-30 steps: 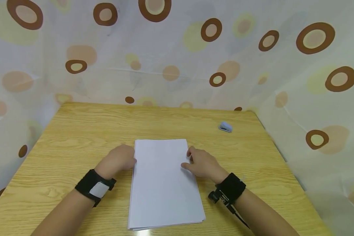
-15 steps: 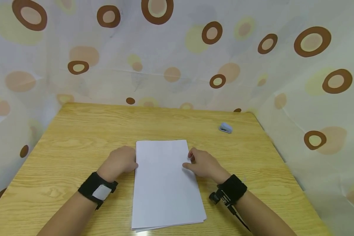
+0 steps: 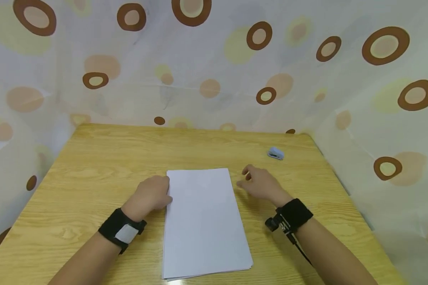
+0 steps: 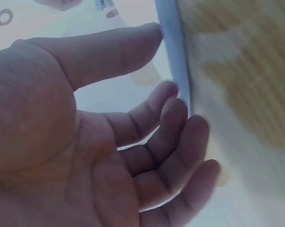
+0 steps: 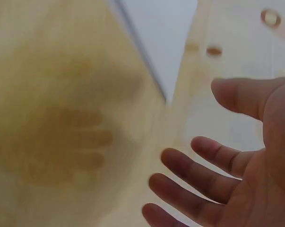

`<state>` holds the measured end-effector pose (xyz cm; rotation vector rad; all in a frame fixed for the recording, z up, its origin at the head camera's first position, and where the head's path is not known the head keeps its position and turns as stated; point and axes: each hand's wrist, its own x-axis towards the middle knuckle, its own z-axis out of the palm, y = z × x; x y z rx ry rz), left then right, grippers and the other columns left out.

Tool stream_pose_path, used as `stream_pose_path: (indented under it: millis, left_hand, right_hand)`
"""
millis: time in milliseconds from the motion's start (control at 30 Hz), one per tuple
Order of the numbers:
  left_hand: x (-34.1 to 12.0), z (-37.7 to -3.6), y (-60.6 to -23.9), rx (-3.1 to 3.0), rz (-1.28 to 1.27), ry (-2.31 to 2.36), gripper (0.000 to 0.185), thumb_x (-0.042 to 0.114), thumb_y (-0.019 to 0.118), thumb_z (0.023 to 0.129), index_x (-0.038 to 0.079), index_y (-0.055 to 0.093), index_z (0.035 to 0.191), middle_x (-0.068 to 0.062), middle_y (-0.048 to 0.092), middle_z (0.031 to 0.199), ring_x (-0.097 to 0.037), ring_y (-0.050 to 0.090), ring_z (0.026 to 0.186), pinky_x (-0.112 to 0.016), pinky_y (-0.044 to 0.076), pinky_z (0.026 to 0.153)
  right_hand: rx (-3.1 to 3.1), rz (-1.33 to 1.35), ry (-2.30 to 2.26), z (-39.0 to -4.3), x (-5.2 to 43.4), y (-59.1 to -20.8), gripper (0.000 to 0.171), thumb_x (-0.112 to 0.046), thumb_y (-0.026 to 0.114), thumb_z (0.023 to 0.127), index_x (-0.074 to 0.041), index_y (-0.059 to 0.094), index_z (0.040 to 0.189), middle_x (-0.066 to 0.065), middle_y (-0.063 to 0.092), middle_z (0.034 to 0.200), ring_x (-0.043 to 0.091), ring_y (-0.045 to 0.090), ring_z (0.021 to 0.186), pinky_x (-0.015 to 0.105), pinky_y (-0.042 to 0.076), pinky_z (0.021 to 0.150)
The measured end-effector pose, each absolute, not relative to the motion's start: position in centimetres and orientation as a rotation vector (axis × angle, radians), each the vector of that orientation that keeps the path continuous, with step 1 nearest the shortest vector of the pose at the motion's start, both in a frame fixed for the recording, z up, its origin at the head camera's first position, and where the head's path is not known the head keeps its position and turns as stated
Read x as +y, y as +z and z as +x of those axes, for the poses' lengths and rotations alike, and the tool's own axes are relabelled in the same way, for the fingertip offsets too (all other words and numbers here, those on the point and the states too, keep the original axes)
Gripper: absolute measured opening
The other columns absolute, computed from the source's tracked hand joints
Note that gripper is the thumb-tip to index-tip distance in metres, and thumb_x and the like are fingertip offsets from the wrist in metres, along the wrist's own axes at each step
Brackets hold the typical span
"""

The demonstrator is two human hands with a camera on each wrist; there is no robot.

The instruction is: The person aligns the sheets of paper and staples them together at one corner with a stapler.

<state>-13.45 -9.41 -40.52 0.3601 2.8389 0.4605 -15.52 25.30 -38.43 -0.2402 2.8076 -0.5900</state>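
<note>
A stack of white paper sheets (image 3: 205, 221) lies flat on the wooden table. My left hand (image 3: 153, 194) is at the stack's left edge. In the left wrist view, the thumb tip of the left hand (image 4: 109, 123) touches the paper (image 4: 175, 42), while the loosely bent fingers meet its side with a wide gap to the thumb. My right hand (image 3: 262, 184) is raised just right of the stack, apart from it and holding nothing. Its fingers spread in the right wrist view, where the hand (image 5: 227, 184) faces a corner of the stack (image 5: 161, 52).
A small light-blue stapler (image 3: 276, 153) sits at the table's back right. The wooden table (image 3: 103, 158) is bordered by a patterned curtain (image 3: 214, 59) at the back and sides. Both wrists wear black straps; a cable runs from the right one (image 3: 296, 213).
My right hand has come off the right edge of the stack and moved up and to the right. The left hand stays at the left edge, shifting slightly right with the paper.
</note>
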Motion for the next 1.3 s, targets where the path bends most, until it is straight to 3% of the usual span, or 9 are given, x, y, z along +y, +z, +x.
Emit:
stream_pose_path:
  millis: [200,400,700,833,933,1067,1300]
  left_hand:
    - [-8.2,-14.9,-39.9,2.923,0.582,0.486,0.034,0.02,0.076,0.093,0.003,0.067,0.121,-0.017,0.064,0.112,-0.029,0.06,0.093,-0.043,0.055,0.079]
    - [-5.8,-17.1,-39.4,2.86,0.908,0.415,0.042,0.018,0.075,0.096,0.013,0.066,0.136,-0.016,0.063,0.131,-0.033,0.063,0.114,-0.048,0.055,0.096]
    - [1.0,-19.5,-40.4,2.724,0.929,0.237,0.06,0.037,0.075,0.096,0.025,0.054,0.152,-0.014,0.057,0.147,-0.036,0.055,0.133,-0.053,0.051,0.105]
    - [3.3,-20.0,-40.5,2.749,0.891,0.209,0.07,0.043,0.08,0.092,0.022,0.053,0.152,-0.015,0.056,0.147,-0.036,0.054,0.133,-0.055,0.052,0.103]
    - [3.7,-20.1,-40.7,2.772,0.849,0.227,0.082,0.044,0.086,0.085,0.018,0.05,0.154,-0.016,0.057,0.145,-0.035,0.055,0.133,-0.055,0.052,0.104]
    - [3.9,-20.3,-41.1,2.789,0.831,0.239,0.09,0.045,0.09,0.08,0.015,0.048,0.154,-0.017,0.058,0.141,-0.035,0.055,0.13,-0.054,0.052,0.104]
    - [3.6,-20.8,-40.9,2.798,0.77,0.241,0.096,0.048,0.094,0.074,0.008,0.051,0.15,-0.021,0.055,0.138,-0.037,0.054,0.129,-0.052,0.047,0.111]
  right_hand:
    - [2.955,-0.056,-0.483,-20.3,31.9,-36.4,0.058,-0.034,0.053,0.107,0.001,0.043,0.152,0.033,0.047,0.151,0.054,0.047,0.135,0.065,0.045,0.105]
    - [3.007,-0.022,-0.493,-23.5,33.5,-37.5,0.056,-0.025,0.051,0.107,0.0,0.039,0.156,0.036,0.036,0.157,0.059,0.03,0.145,0.071,0.035,0.113]
    - [3.021,0.089,-0.499,-24.4,34.8,-40.0,0.054,-0.018,0.05,0.107,-0.001,0.038,0.157,0.034,0.038,0.157,0.057,0.035,0.143,0.068,0.039,0.111]
    - [3.03,0.117,-0.489,-24.6,36.2,-39.9,0.055,-0.018,0.048,0.107,0.0,0.036,0.158,0.034,0.048,0.149,0.055,0.049,0.131,0.064,0.047,0.101]
    - [3.017,0.101,-0.48,-24.8,36.4,-40.0,0.057,-0.017,0.049,0.106,0.002,0.035,0.158,0.035,0.052,0.147,0.053,0.054,0.129,0.062,0.048,0.102]
    - [3.006,0.08,-0.478,-24.9,36.3,-40.2,0.057,-0.014,0.049,0.106,0.006,0.035,0.157,0.035,0.049,0.15,0.052,0.051,0.137,0.062,0.044,0.111]
    - [3.011,0.088,-0.512,-25.2,35.5,-41.0,0.054,-0.014,0.051,0.105,0.002,0.039,0.156,0.033,0.049,0.149,0.049,0.053,0.135,0.061,0.047,0.108]
